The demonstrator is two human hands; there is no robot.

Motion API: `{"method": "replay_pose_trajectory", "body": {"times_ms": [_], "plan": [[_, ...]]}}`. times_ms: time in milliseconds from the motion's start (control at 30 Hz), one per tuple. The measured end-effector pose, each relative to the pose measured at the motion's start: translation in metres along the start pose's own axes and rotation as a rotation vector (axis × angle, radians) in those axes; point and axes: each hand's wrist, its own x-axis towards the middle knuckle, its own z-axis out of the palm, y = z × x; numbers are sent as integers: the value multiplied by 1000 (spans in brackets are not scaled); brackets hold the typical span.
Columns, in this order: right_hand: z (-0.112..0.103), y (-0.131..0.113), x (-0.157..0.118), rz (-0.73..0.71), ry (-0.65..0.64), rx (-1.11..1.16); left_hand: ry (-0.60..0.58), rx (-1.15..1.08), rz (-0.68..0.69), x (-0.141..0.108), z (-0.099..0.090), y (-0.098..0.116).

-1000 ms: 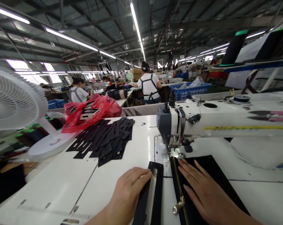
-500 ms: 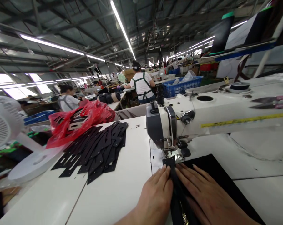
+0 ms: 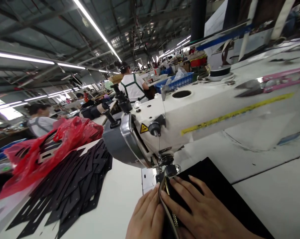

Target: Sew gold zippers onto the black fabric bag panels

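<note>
Black fabric [image 3: 214, 186] with a gold-toothed zipper [image 3: 174, 215] lies under the needle area of a white sewing machine [image 3: 204, 109]. My right hand [image 3: 202, 209] rests on the fabric just right of the zipper, its fingers spread and lying flat. Left of the zipper, my left hand [image 3: 147, 212] has its fingers pressed together at a raised strip edge [image 3: 167, 212] of the piece. Both sets of fingertips are close to the presser foot [image 3: 161, 171]. The underside of my left hand is hidden.
Dark cut strips [image 3: 77, 182] are piled on the white table [image 3: 110, 205] at left, beside a red plastic bag [image 3: 72, 132]. Pink-handled snips [image 3: 276, 81] lie on the machine. Beyond it are a blue basket [image 3: 182, 81] and a person in a white shirt [image 3: 132, 86].
The view has moved closer to the machine and tilted. The zipper's teeth now show up near the presser foot, between my hands, and the strip edge beside them stands raised.
</note>
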Motion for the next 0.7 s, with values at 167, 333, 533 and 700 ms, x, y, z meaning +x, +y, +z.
{"method": "replay_pose_trajectory", "body": {"times_ms": [167,333,533,700], "plan": [[3,-2,0,8,-8,13,0,24,8,1,0,0],[2,-4,-1,34,15,22,23,24,-8,4,-1,2],[-3,2,-4,-3,-3,29,0,27,-47,4,0,8],[6,9,-7,-121,32,-65,62,62,-88,5,0,13]]}}
